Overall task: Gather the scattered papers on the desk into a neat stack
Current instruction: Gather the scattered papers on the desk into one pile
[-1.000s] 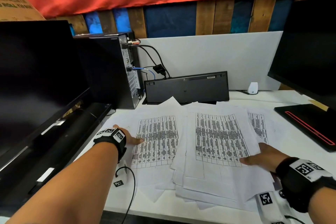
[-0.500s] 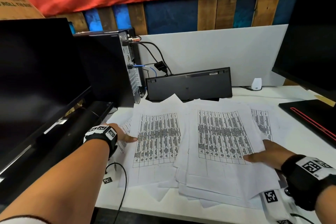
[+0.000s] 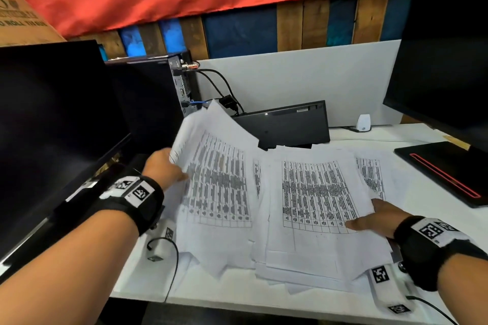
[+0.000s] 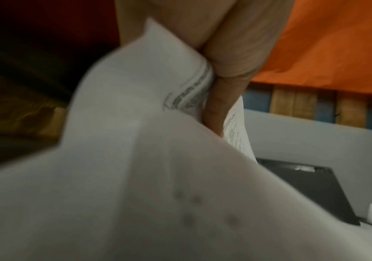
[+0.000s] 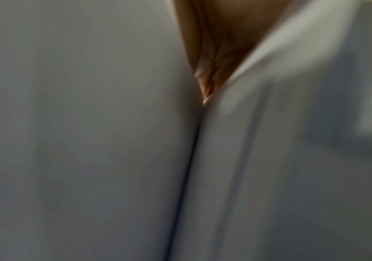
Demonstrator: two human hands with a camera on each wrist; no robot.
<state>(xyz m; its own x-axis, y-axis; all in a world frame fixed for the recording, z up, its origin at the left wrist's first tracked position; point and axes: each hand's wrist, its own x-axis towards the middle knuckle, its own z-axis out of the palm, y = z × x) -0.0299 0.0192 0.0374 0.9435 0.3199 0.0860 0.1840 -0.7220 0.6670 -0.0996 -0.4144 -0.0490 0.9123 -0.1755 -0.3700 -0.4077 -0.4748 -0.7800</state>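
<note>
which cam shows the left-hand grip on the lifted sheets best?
Left wrist view: the left hand fills the top of the frame, thumb and fingers pinching the edge of the lifted sheets, though blurred. The head view shows those sheets raised off the desk but hiding the fingers. The right wrist view shows only the right hand among other paper.

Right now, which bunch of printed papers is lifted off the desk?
The left bunch: the left hand grips its edge and raises it, curling. The right pile lies flat on the desk under the right hand.
</note>
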